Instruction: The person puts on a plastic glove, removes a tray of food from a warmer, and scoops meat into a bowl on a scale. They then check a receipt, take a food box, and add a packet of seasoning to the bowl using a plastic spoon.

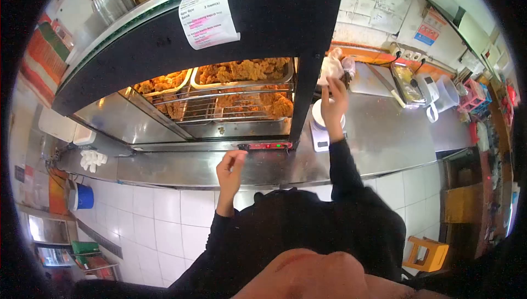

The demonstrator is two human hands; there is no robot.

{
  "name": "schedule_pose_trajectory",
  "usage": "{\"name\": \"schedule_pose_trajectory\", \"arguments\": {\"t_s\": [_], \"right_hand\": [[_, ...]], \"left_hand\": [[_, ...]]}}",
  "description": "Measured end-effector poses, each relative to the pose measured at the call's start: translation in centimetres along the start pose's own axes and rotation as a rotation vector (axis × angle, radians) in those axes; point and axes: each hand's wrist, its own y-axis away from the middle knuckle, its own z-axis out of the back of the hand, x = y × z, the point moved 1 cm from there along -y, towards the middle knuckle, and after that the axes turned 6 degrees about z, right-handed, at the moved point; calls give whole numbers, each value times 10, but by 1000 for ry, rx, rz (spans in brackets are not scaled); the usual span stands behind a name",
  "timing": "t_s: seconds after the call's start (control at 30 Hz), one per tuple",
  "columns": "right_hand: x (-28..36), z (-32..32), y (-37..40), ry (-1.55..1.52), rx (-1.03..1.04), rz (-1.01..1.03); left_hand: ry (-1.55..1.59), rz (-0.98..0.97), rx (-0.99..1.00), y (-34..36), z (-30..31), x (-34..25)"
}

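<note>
My right hand (334, 110) reaches over a small white kitchen scale (321, 141) with a round white container (317, 113) on it. Its fingers are apart, and the fingertips are close to a crumpled white plastic bag (330, 67); contact cannot be made out. My left hand (230, 171) hovers before the lower front edge of a heated display cabinet (318, 24), near its red control strip (272, 146). The left fingers are curled together, with nothing visible in them. Inside the cabinet, fried chicken (241, 71) lies in trays and on a wire rack (219, 115).
A printed order slip (208, 18) hangs on the cabinet. Right along the steel counter (384, 134) are a cutting board (370, 79), a knife (384, 84), a packed tray (407, 86) and a clear jug (447, 95). A yellow stool (427, 254) stands on the tiled floor.
</note>
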Motion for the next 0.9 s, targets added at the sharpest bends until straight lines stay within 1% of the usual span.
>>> {"name": "schedule_pose_trajectory", "arguments": {"t_s": [0.03, 0.07, 0.1, 0.13, 0.17, 0.23, 0.27, 0.3, 0.33, 0.37, 0.43, 0.47, 0.5, 0.57, 0.6, 0.63, 0.67, 0.7, 0.73, 0.77, 0.83, 0.87, 0.9], "right_hand": [[32, 23, 0, -72, -25, -30], [58, 43, 5, -37, -31, -10], [80, 60, 13, 36, -17, 66], [100, 72, 19, -28, -11, 145], [116, 80, 24, -40, 14, 143], [147, 88, 34, -283, 165, 211], [157, 86, 37, -299, 184, 208], [165, 83, 37, -392, 189, 195], [170, 80, 35, -483, 189, 187], [175, 78, 31, -494, 192, 198], [183, 76, 26, -577, 262, 224], [184, 73, 26, -596, 301, 257], [188, 72, 27, -601, 296, 270], [200, 70, 30, -602, 390, 299], [207, 67, 32, -630, 423, 285], [213, 64, 36, -633, 420, 294], [216, 59, 43, -696, 448, 259], [219, 55, 47, -759, 478, 223], [223, 51, 50, -772, 476, 215], [224, 47, 51, -776, 476, 221], [226, 42, 55, -810, 502, 215], [231, 39, 56, -814, 502, 219], [238, 37, 57, -799, 448, 122]], "left_hand": [[-9, 86, 70, 2, -9, -8], [-39, 70, 169, 2, -19, -13], [-42, -21, 210, 2, -34, -25], [-49, -104, 247, 3, -48, -38], [-45, -84, 229, 2, -57, -50], [-19, -161, 313, 3, -69, -67], [63, -98, 255, 3, -74, -59], [145, -46, 197, 1, -78, -52], [184, -81, 171, -4, -78, -48], [185, -89, 158, -5, -78, -46], [354, -62, 108, -5, -75, -46], [446, 147, 181, -3, -64, -35], [447, 133, 178, -2, -64, -39], [861, 118, 49, 0, -65, -51], [927, 153, 8, -4, -61, -45], [929, 142, 8, -2, -57, -42], [1003, 130, 9, 2, -54, -39], [1078, 117, 10, 4, -51, -48], [971, 110, 16, 5, -47, -54], [972, 103, 14, 5, -44, -55], [1117, 66, 10, 5, -39, -56], [1080, 12, 68, 5, -36, -58], [1079, 6, 65, 6, -35, -58]]}}
